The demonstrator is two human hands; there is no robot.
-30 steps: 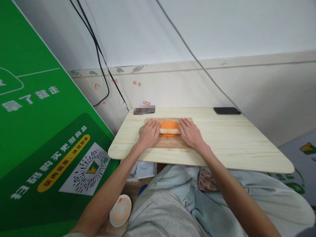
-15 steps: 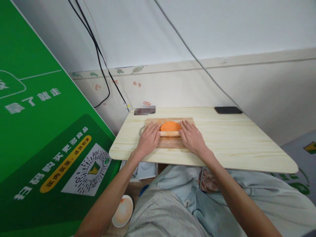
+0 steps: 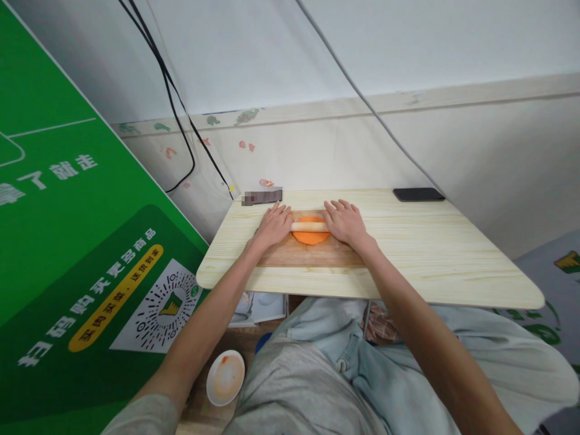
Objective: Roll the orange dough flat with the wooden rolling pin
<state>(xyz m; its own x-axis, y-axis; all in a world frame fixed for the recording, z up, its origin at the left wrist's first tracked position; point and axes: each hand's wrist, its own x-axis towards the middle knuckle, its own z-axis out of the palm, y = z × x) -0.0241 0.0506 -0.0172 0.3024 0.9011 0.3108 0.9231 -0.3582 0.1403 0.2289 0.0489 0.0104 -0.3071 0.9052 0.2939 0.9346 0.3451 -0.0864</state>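
A light wooden rolling pin (image 3: 310,227) lies across a flat round of orange dough (image 3: 312,239). The dough rests on a wooden cutting board (image 3: 312,257). My left hand (image 3: 273,225) bears down on the pin's left end, and my right hand (image 3: 344,221) covers its right end. Both palms rest over the pin with fingers stretched forward, so its ends are hidden. Dough shows on both sides of the pin, more of it on the near side.
A blurred-out dark object (image 3: 263,197) and a black phone (image 3: 418,194) lie along the back edge of the pale table (image 3: 435,254). A green printed panel (image 3: 67,241) stands at left. Below, a white bowl (image 3: 225,378) with orange residue sits near my leg.
Both hands have pushed the rolling pin forward, away from me, from the near edge of the dough onto its far half. The view has shifted slightly.
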